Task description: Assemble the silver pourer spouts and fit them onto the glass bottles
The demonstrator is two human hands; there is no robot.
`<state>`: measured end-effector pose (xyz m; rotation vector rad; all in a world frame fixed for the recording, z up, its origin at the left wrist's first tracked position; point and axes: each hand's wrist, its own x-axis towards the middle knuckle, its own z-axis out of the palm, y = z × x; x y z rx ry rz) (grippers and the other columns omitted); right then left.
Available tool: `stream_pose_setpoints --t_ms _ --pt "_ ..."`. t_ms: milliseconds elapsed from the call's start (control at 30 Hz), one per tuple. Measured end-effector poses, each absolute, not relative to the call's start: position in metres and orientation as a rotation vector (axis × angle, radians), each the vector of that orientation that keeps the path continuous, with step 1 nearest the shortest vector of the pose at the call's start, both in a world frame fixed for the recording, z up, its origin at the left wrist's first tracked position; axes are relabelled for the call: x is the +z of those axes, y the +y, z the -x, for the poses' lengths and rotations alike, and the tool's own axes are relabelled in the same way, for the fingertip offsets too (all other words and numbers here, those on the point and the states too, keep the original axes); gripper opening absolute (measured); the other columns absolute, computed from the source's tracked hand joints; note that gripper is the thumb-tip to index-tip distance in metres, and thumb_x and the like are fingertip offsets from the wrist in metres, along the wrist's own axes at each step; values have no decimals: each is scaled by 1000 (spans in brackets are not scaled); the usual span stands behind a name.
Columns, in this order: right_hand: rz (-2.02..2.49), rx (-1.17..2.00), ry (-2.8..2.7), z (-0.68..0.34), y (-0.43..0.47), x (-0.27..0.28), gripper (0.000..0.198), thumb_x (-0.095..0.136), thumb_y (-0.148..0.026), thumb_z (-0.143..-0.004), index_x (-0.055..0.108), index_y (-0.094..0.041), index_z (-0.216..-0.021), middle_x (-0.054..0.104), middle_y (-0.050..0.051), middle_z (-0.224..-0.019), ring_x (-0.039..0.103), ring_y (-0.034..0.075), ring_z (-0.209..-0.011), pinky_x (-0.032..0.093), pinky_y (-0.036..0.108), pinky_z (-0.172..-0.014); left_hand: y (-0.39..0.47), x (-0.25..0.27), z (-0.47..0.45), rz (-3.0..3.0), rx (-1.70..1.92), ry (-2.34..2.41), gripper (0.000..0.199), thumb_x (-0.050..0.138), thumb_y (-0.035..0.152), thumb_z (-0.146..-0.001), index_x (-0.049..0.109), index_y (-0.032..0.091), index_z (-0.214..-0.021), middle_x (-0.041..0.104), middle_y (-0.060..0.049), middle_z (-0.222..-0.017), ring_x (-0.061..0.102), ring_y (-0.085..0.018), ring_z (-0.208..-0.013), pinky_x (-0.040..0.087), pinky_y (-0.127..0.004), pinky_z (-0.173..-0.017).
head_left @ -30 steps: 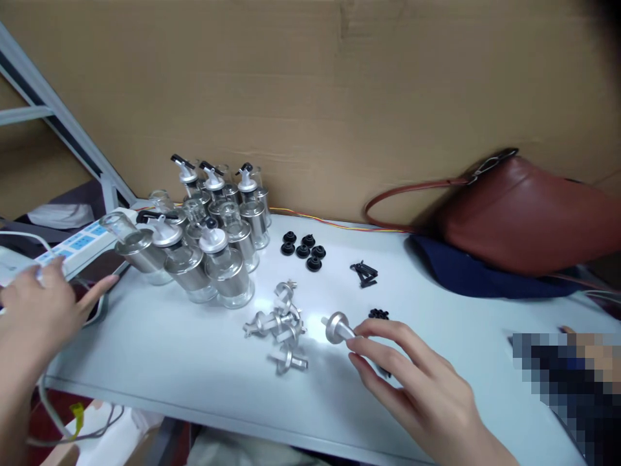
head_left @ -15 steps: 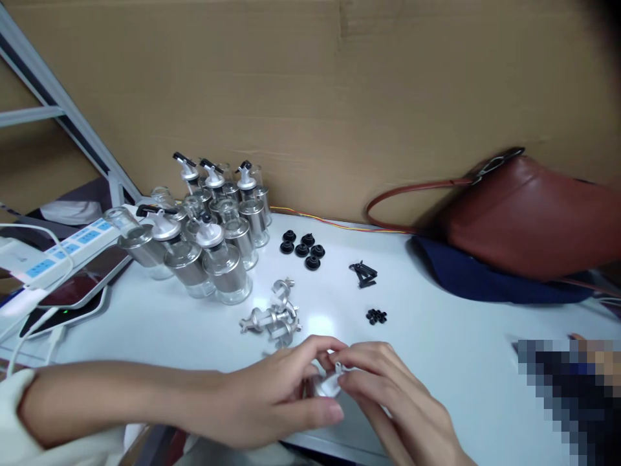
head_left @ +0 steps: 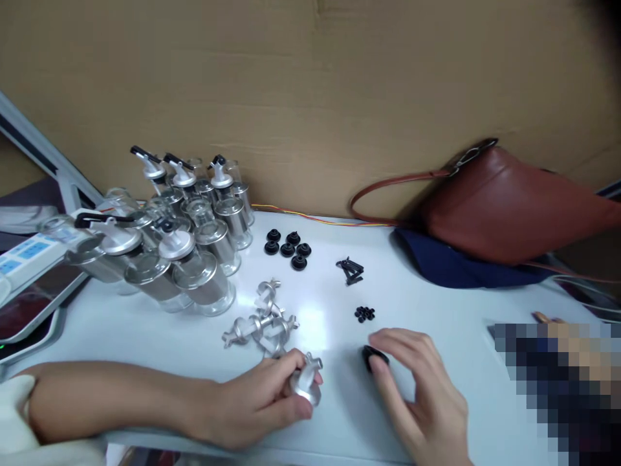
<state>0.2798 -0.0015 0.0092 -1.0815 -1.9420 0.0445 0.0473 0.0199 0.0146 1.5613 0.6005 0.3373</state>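
Note:
My left hand (head_left: 262,398) is closed around a silver bottle pourer spout (head_left: 307,382), its narrow nozzle pointing up and its round flange showing. My right hand (head_left: 422,391) pinches a black rubber stopper (head_left: 373,357) between thumb and fingers, just above the tabletop. Past my left hand lies a loose pile of silver pourer spouts (head_left: 264,321). Farther back stand several black ribbed stoppers (head_left: 290,249) in a cluster. Right of them are thin black levers (head_left: 350,268) and, nearer me, a small heap of tiny black caps (head_left: 365,314).
Several glass bottles with metal bands (head_left: 201,281) crowd the left, some topped with pourers. A power strip (head_left: 29,249) and devices sit at the far left. A brown bag (head_left: 514,207) rests on dark blue fabric (head_left: 436,262) at the right. Cardboard (head_left: 291,110) walls the back.
My hands have moved apart. The left keeps the pourer spout; the right has shifted right and now holds a black stopper. The camera view has turned slightly right.

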Motion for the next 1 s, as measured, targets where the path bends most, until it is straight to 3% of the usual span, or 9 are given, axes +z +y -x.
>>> stream_pose_setpoints --t_ms 200,500,633,833,1000 --pt "1385 160 -1908 -302 -10 -11 12 52 -14 -91 55 -20 -101 55 3 -86 55 16 -80 46 26 -68 19 2 -47 -1262 332 621 44 32 61 -94 36 19 -109 45 0 -87 35 -7 -58 31 -22 -54" --pt "1464 186 -2005 -308 -17 -17 21 53 -20 -89 52 -20 -110 53 6 -96 58 17 -83 50 25 -70 26 3 -46 -1192 312 607 46 50 61 -88 32 21 -101 35 6 -73 31 -8 -57 26 -22 -50" --pt "1472 163 -1979 -309 -16 -21 16 53 -19 -92 52 -21 -108 53 5 -95 60 14 -77 50 22 -71 26 7 -50 -1119 283 644 41 56 52 -87 30 22 -99 35 8 -70 31 -7 -54 26 -21 -48" --pt "1442 124 -2052 -304 -17 -21 17 51 -22 -95 55 -21 -112 54 7 -107 63 16 -95 50 22 -81 24 3 -53 -1055 344 610 36 55 50 -89 33 21 -93 41 5 -79 36 -3 -51 30 -20 -50" --pt "1341 139 -2105 -281 -19 6 21 52 -24 -95 55 -19 -115 55 10 -106 61 19 -95 50 27 -78 23 0 -51 -1102 325 592 43 51 56 -90 39 18 -107 41 9 -61 35 -6 -50 29 -20 -51"
